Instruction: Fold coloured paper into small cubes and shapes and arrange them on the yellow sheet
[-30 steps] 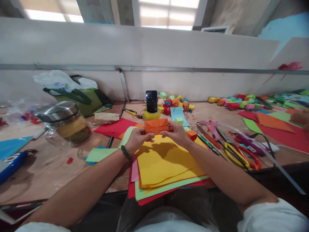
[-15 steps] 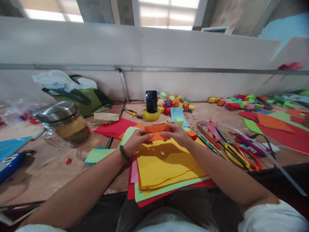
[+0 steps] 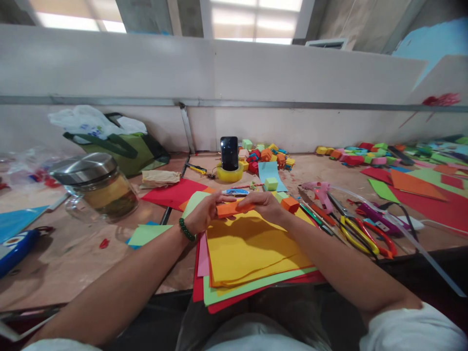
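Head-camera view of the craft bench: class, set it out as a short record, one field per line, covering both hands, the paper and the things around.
Left hand: grips the folded orange paper at its left end
Right hand: grips the right part
Below the hands: stack of coloured sheets, yellow on top
Beyond: upright phone at a yellow tape roll; paper cubes beside
Left side: lidded glass mug, green bag
Right side: pink glue gun

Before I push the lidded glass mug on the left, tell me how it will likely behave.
The mug is probably fairly heavy, since it holds a good deal of liquid, which may slosh if shoved. Its clear glass body looks fragile if knocked. The metal lid may limit spills.
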Motion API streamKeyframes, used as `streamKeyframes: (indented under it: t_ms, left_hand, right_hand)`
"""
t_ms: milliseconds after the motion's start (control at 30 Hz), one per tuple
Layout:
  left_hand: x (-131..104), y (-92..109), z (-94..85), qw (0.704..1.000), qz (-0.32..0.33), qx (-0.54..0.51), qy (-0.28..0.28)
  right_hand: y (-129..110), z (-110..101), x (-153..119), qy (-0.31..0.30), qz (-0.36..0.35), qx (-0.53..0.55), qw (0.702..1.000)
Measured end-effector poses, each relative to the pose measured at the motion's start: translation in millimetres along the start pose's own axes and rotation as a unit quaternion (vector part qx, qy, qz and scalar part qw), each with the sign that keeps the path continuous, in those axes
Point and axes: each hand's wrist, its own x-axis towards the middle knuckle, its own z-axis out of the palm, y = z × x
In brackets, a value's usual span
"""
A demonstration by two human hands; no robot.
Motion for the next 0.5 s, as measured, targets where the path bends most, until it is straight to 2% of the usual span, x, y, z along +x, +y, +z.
streamKeyframes:
  t_ms: [100,233,300,500]
  left_hand:
    - [0,-4,4.3,0.994,0.036,0.101,0.024]
    - [-1,-7,10.7,0.977,0.101,0.175,0.063]
    - [-2,-9,13.1,0.969,0.124,0.199,0.078]
    - [-2,-6,12.1,0.973,0.116,0.193,0.046]
  right_hand:
    - [-3,-3,-1,-0.017,-0.01,-0.039,0.999]
    - [-10,-5,-1,0.013,0.086,0.009,0.996]
    - [-9,-2,-1,0.024,0.102,-0.001,0.995]
    - [0,0,3,0.064,0.092,-0.016,0.994]
